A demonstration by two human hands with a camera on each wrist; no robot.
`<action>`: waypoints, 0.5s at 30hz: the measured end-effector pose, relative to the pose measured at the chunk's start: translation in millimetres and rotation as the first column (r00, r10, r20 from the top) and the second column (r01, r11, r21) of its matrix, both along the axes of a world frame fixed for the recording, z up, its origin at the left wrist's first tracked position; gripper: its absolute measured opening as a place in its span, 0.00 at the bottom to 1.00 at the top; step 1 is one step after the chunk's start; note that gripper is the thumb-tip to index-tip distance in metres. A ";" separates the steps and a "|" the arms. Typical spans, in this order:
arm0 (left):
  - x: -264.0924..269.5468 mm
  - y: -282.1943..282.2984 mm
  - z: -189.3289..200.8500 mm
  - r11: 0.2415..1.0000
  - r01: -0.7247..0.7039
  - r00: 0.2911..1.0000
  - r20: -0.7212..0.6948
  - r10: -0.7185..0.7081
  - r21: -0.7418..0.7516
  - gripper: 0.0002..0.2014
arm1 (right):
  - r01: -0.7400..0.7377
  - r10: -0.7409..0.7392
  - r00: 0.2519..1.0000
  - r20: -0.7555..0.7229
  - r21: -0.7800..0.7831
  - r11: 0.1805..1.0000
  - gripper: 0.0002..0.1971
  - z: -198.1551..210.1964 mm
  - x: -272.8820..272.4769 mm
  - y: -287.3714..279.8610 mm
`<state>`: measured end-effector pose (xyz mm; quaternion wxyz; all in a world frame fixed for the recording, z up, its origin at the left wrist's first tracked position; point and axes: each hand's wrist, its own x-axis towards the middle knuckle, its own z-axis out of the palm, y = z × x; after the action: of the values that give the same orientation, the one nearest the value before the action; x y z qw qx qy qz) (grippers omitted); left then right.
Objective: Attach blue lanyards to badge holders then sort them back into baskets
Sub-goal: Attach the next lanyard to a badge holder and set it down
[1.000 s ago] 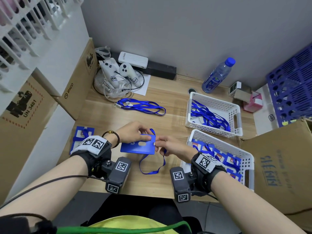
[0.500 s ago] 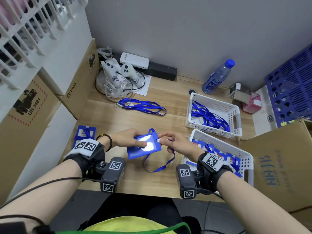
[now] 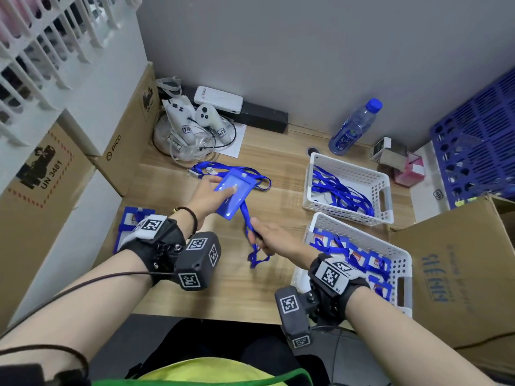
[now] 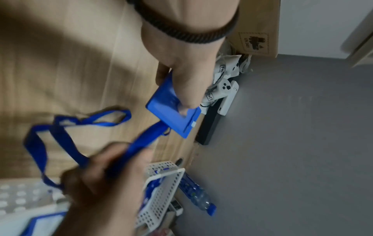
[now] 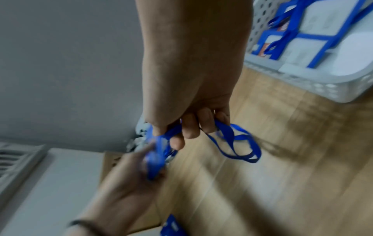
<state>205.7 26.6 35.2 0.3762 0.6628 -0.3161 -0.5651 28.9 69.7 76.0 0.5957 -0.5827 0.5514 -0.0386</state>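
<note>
My left hand pinches a blue badge holder above the middle of the wooden desk, thumb on its face. A blue lanyard runs from the holder down to my right hand, whose curled fingers grip the strap. The rest of the strap hangs in a loop below that hand. A loose lanyard lies on the desk behind the holder. The far white basket holds lanyards. The near white basket holds badge holders with lanyards.
Another badge holder lies at the desk's left edge beside cardboard boxes. White controllers and a water bottle stand at the back. A large cardboard box crowds the right, with a blue crate behind it.
My left hand has carried the badge holder away from me toward the back of the desk. My right hand has slid from the holder's clip end down the strap, which now stretches between both hands.
</note>
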 end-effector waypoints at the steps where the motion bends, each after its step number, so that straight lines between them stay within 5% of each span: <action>1: 2.6 1.6 -8.2 1.000 -0.005 0.999 0.050 0.004 0.013 0.18 | -0.026 0.027 1.000 0.014 -0.027 0.999 0.24 5.5 4.0 -1.5; 4: 10.0 10.9 -20.0 0.992 0.124 0.956 0.266 -0.122 0.010 0.12 | -0.133 0.141 0.989 0.047 -0.140 0.981 0.21 23.0 13.5 -8.8; 8: 18.7 15.7 -26.3 0.870 0.482 0.735 0.491 -0.467 0.106 0.11 | -0.078 0.094 0.994 0.056 -0.242 0.967 0.21 32.4 16.5 -22.7; 12: 16.7 22.7 -8.8 0.597 0.800 0.552 0.313 -0.773 0.062 0.13 | -0.034 0.036 0.999 -0.001 -0.325 0.945 0.19 35.9 9.9 -35.6; 15: 14.8 28.4 6.6 0.468 0.884 0.464 0.168 -0.870 -0.016 0.13 | -0.044 0.022 0.997 -0.071 -0.331 0.943 0.18 28.7 4.9 -43.5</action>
<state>220.4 54.9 41.7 0.0431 0.4234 -0.6642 -0.6145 33.8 26.2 104.7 0.4709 -0.6849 0.5467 -0.1015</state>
